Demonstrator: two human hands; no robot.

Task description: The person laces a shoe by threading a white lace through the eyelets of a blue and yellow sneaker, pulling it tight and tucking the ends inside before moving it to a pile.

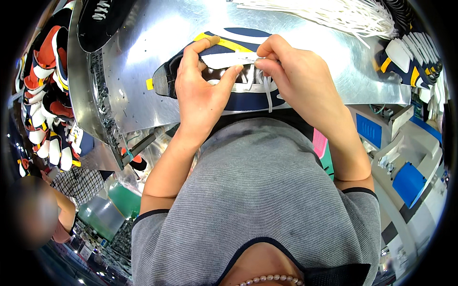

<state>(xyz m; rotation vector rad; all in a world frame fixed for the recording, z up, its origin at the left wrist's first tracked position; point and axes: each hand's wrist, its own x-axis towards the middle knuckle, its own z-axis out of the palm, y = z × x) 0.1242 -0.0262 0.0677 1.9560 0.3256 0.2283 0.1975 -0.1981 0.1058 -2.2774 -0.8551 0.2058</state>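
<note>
A navy, white and yellow shoe upper [248, 102] lies on its side on the metal table, with its lacing opening toward me. My left hand [199, 93] is closed on it, thumb and fingers on either side of the white eyelet strip [222, 60]. At the right end of that strip, my right hand [300, 71] pinches a white shoelace between thumb and index finger. The pinched part is mostly hidden by the fingertips. The shoelace [268, 95] crosses the opening, and a loose end hangs over the near side of the upper.
Loose white laces [324, 16] lie in a bundle along the table's [136, 102] far edge. More shoe uppers [410, 62] are stacked at the right. Many shoe parts [47, 105] hang or pile at the left, below a black piece [102, 24]. Another person [64, 205] is at lower left.
</note>
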